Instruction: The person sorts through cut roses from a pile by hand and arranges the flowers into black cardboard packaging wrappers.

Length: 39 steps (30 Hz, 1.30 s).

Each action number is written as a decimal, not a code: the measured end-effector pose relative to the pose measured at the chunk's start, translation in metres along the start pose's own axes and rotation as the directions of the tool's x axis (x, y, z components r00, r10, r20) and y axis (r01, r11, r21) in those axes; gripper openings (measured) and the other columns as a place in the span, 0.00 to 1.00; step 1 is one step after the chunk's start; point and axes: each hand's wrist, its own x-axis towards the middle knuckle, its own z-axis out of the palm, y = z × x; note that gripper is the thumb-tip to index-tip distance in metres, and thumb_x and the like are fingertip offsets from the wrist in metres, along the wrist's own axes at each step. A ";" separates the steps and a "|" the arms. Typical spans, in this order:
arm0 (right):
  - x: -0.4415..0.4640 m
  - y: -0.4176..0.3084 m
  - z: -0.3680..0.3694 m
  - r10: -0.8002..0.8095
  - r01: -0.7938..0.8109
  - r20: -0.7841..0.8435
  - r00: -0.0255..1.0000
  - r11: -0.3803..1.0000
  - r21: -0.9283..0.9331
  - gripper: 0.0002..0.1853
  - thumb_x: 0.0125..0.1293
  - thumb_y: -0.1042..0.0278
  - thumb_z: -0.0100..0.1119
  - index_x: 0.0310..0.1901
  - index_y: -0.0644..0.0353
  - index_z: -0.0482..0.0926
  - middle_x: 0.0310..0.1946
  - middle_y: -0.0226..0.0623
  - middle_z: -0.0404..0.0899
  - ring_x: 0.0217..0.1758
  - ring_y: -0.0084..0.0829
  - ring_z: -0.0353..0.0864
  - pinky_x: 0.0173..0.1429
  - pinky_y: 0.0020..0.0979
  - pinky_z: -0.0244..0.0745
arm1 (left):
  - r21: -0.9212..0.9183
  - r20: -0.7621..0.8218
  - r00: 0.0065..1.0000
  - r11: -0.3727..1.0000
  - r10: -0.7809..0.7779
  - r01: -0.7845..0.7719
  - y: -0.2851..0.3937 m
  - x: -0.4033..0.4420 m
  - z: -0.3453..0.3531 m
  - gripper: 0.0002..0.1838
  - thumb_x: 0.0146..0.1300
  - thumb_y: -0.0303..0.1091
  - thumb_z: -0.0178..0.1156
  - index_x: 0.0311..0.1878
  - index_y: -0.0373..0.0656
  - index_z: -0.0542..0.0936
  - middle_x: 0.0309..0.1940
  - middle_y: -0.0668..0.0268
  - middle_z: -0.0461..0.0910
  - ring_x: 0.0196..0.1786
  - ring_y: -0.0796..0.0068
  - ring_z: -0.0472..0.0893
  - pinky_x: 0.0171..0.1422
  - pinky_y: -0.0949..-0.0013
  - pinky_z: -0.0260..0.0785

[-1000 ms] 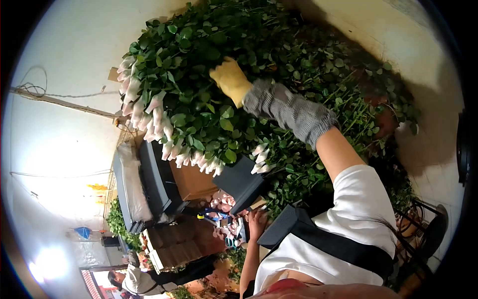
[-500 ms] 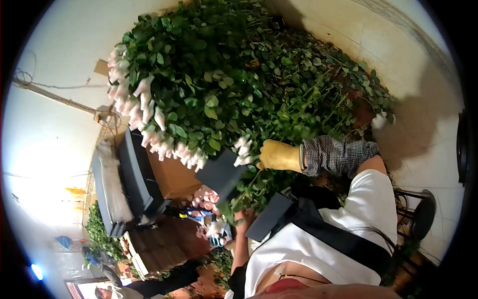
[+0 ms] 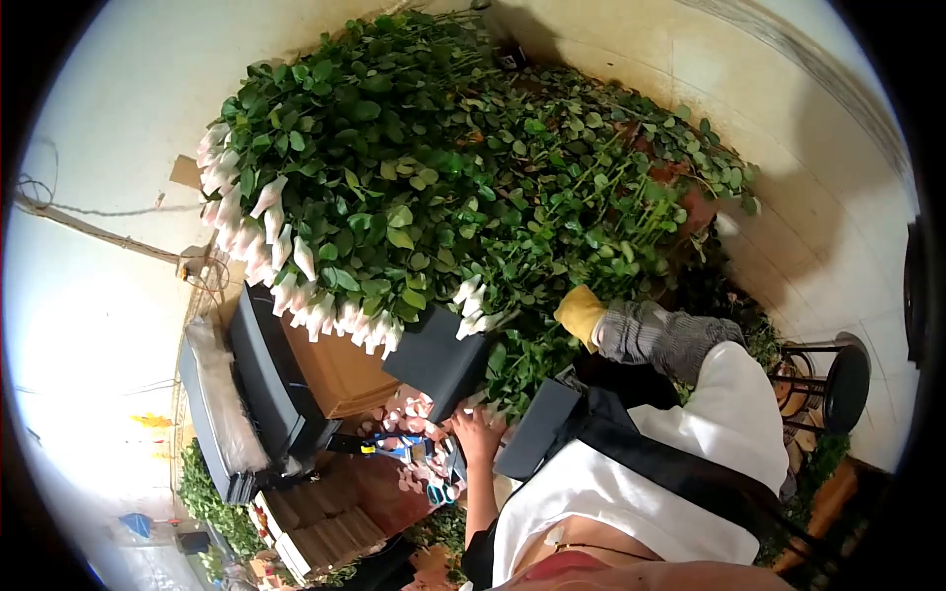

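Observation:
My left hand (image 3: 477, 431), bare, reaches up beside a dark box-like block (image 3: 439, 357), with its fingers apart over pale pink petals. I see no stem in it. My right hand (image 3: 579, 311) wears a yellow glove below a grey checked sleeve. It is close to leafy rose stems (image 3: 616, 246); its fingers are foreshortened, so its grip is unclear. A few white roses (image 3: 471, 307) lie between the hands, over the block's edge. A large heap of roses with pale pink-white blooms (image 3: 281, 246) fills the upper left.
Black stacked panels (image 3: 261, 364) and a brown cardboard box (image 3: 340, 369) stand at left. Loose petals (image 3: 409, 404), a blue-and-yellow tool (image 3: 399, 446) and teal-handled scissors (image 3: 440, 492) lie near my left hand. A black stool (image 3: 845, 389) is at right, near the tiled wall.
The white rose and leafy stem by my left hand are gone from there, and that hand has moved up. My gloved right hand has shifted right, away from the few white roses.

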 end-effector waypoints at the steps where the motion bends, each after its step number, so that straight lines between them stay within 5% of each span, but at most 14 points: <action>1: 0.019 -0.003 0.022 0.142 -0.143 0.015 0.990 0.978 0.154 0.14 0.45 0.72 0.71 0.39 0.57 0.87 0.30 0.35 0.86 0.35 0.40 0.86 0.36 0.39 0.79 | -0.053 0.018 0.999 0.998 -0.040 0.041 0.000 -0.001 0.001 0.29 0.45 0.42 0.74 0.51 0.41 0.80 0.60 0.48 0.69 0.62 0.40 0.67 0.68 0.43 0.61; 3: 0.024 0.005 0.031 0.285 -0.287 0.052 0.957 0.908 0.305 0.17 0.48 0.72 0.70 0.43 0.58 0.86 0.32 0.37 0.86 0.37 0.40 0.86 0.38 0.40 0.79 | -0.059 -0.015 0.999 0.998 -0.034 0.033 -0.001 -0.007 0.007 0.29 0.45 0.41 0.75 0.51 0.41 0.79 0.60 0.48 0.68 0.62 0.40 0.67 0.67 0.43 0.62; 6: 0.013 0.033 0.017 -0.059 -0.008 0.222 0.973 0.958 0.288 0.25 0.66 0.58 0.58 0.63 0.56 0.75 0.52 0.42 0.83 0.54 0.44 0.83 0.54 0.41 0.77 | -0.013 -0.037 0.999 0.999 -0.035 0.034 0.000 -0.011 0.014 0.30 0.49 0.41 0.73 0.57 0.46 0.77 0.61 0.48 0.68 0.64 0.39 0.65 0.68 0.41 0.61; 10: 0.060 0.078 -0.023 -0.531 0.362 0.355 0.769 0.821 0.442 0.34 0.66 0.45 0.58 0.68 0.56 0.72 0.60 0.45 0.79 0.60 0.44 0.78 0.61 0.46 0.74 | 0.068 0.055 0.993 0.993 -0.104 0.100 -0.003 -0.017 0.014 0.31 0.51 0.46 0.71 0.62 0.54 0.78 0.67 0.50 0.66 0.69 0.39 0.62 0.72 0.39 0.56; 13: 0.052 0.094 -0.131 -0.319 0.337 -0.119 0.940 0.819 0.465 0.29 0.68 0.48 0.58 0.65 0.56 0.73 0.59 0.46 0.79 0.57 0.42 0.81 0.59 0.42 0.78 | -0.025 0.055 0.994 0.995 -0.095 0.097 -0.004 -0.010 0.015 0.28 0.50 0.44 0.72 0.57 0.52 0.81 0.67 0.51 0.67 0.69 0.42 0.64 0.73 0.40 0.54; 17: 0.077 0.085 -0.279 -0.019 0.764 -0.914 0.405 0.555 0.328 0.24 0.71 0.66 0.59 0.68 0.52 0.70 0.56 0.44 0.81 0.57 0.37 0.83 0.65 0.39 0.79 | -0.152 -0.028 0.996 0.985 -0.084 0.079 0.001 -0.013 0.018 0.27 0.49 0.39 0.74 0.55 0.47 0.81 0.66 0.49 0.66 0.66 0.39 0.66 0.69 0.41 0.60; 18: 0.094 0.084 -0.312 0.036 0.827 -0.985 0.170 0.539 0.162 0.24 0.70 0.68 0.60 0.67 0.52 0.71 0.55 0.43 0.82 0.57 0.35 0.83 0.65 0.38 0.79 | -0.143 -0.038 0.998 0.988 -0.058 0.052 0.004 -0.011 0.014 0.27 0.48 0.31 0.71 0.56 0.45 0.80 0.66 0.43 0.65 0.66 0.35 0.66 0.66 0.40 0.64; 22: 0.172 0.084 -0.427 0.160 0.681 -0.978 -0.130 0.732 0.029 0.21 0.69 0.73 0.59 0.63 0.56 0.74 0.46 0.42 0.85 0.45 0.38 0.84 0.48 0.41 0.83 | -0.127 -0.033 0.997 0.990 -0.067 0.062 0.004 -0.014 0.018 0.27 0.52 0.37 0.72 0.57 0.45 0.80 0.68 0.47 0.63 0.66 0.39 0.66 0.68 0.42 0.61; 24: 0.223 0.088 -0.450 0.151 0.458 -0.976 -0.160 0.887 0.062 0.22 0.72 0.68 0.55 0.66 0.52 0.72 0.50 0.43 0.82 0.48 0.43 0.83 0.54 0.43 0.78 | -0.106 -0.022 0.998 0.993 -0.061 0.058 0.004 -0.015 0.017 0.29 0.52 0.37 0.72 0.59 0.45 0.78 0.69 0.46 0.63 0.67 0.39 0.65 0.68 0.43 0.61; 26: 0.241 0.087 -0.446 0.071 0.281 -0.801 0.594 0.915 0.289 0.23 0.70 0.71 0.51 0.66 0.58 0.72 0.43 0.42 0.84 0.48 0.43 0.82 0.58 0.44 0.74 | -0.133 -0.006 0.997 0.988 -0.080 0.078 0.007 -0.015 0.014 0.30 0.51 0.33 0.71 0.60 0.44 0.77 0.69 0.43 0.61 0.69 0.36 0.63 0.70 0.41 0.60; 29: 0.258 0.069 -0.413 0.031 0.016 -0.968 0.249 0.999 0.036 0.21 0.67 0.72 0.52 0.62 0.57 0.75 0.38 0.41 0.85 0.44 0.40 0.83 0.52 0.41 0.76 | -0.179 0.028 0.995 0.979 -0.094 0.097 0.009 -0.011 0.010 0.30 0.53 0.29 0.69 0.61 0.42 0.76 0.69 0.40 0.59 0.70 0.31 0.60 0.72 0.40 0.59; 31: 0.251 0.062 -0.402 0.147 0.065 -0.977 0.153 0.985 0.159 0.18 0.65 0.70 0.54 0.57 0.53 0.79 0.33 0.37 0.85 0.40 0.38 0.84 0.51 0.38 0.75 | -0.168 0.010 0.995 0.981 -0.098 0.098 0.012 -0.009 0.010 0.29 0.53 0.30 0.69 0.61 0.42 0.76 0.69 0.40 0.60 0.70 0.31 0.61 0.71 0.41 0.59; 38: 0.169 0.033 -0.389 0.080 0.086 -0.990 0.116 0.992 0.090 0.17 0.60 0.71 0.56 0.52 0.56 0.81 0.29 0.36 0.83 0.39 0.37 0.83 0.58 0.39 0.72 | -0.164 -0.010 0.988 0.975 -0.156 0.152 0.009 -0.013 0.018 0.27 0.53 0.36 0.71 0.58 0.45 0.78 0.69 0.43 0.62 0.68 0.36 0.65 0.71 0.44 0.61; 39: 0.166 0.029 -0.378 0.083 0.168 -0.972 0.221 0.978 0.122 0.17 0.62 0.68 0.56 0.53 0.56 0.81 0.35 0.36 0.86 0.42 0.38 0.86 0.62 0.38 0.71 | -0.159 -0.012 0.989 0.977 -0.145 0.141 0.011 -0.011 0.015 0.26 0.53 0.36 0.70 0.58 0.45 0.79 0.68 0.43 0.63 0.67 0.37 0.66 0.70 0.44 0.62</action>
